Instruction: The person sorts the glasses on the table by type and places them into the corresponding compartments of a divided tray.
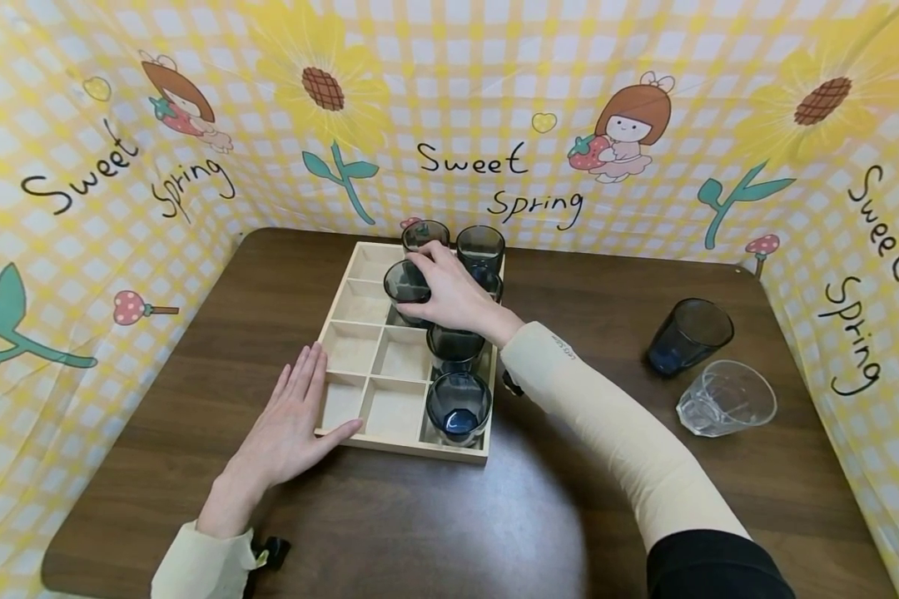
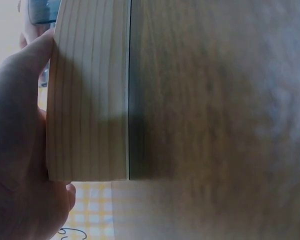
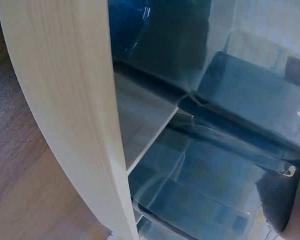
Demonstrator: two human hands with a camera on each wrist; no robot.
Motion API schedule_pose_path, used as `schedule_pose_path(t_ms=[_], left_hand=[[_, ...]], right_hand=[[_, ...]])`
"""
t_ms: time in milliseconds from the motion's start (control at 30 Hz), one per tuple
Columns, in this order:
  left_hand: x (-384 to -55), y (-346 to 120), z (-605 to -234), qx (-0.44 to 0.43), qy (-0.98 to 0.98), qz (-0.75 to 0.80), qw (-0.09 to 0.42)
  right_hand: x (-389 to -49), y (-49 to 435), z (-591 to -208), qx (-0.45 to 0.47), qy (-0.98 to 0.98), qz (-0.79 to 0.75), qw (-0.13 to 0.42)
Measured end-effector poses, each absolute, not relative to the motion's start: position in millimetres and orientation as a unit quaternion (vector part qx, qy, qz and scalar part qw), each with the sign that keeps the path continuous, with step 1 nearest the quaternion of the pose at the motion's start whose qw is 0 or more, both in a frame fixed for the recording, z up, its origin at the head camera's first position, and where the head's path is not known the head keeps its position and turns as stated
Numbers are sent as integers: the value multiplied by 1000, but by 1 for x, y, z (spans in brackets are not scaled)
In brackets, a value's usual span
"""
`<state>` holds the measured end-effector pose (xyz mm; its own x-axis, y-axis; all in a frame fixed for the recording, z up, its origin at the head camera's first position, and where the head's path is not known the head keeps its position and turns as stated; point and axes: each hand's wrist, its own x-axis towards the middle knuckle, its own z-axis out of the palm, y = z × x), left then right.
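Observation:
My right hand [image 1: 455, 291] reaches over a wooden compartment tray [image 1: 412, 448] and grips a dark tinted drinking glass [image 1: 403, 284] near its rim, thumb on the near side and fingers on the far side. This glass is over the middle column, second row from the back. My left hand [image 1: 288, 433] rests against the tray's left side with straight fingers, its thumb on the front left corner. In the left wrist view, that hand [image 2: 20, 125] lies along the tray's wall [image 2: 90, 100]. Tinted glasses [image 3: 205, 185] fill the right wrist view beside the tray wall [image 3: 70, 75].
More tinted glasses stand in the tray's right column, including a front glass [image 1: 459, 408], and another glass [image 1: 424, 236] at the back middle. On the table [image 1: 569, 516] at right are a dark glass [image 1: 689, 333] and a clear glass [image 1: 727, 399]. Patterned cloth [image 1: 464, 100] surrounds the table.

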<state>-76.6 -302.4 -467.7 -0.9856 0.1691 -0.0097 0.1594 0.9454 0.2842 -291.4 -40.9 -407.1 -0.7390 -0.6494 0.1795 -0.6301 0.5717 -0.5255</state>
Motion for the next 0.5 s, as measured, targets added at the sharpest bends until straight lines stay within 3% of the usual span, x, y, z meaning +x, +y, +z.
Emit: schedule_pose_path(t_ms=[500], left_hand=[[-76, -300, -470, 86, 987, 137, 11]], right_hand=[[-293, -35, -414, -359, 880, -310, -4]])
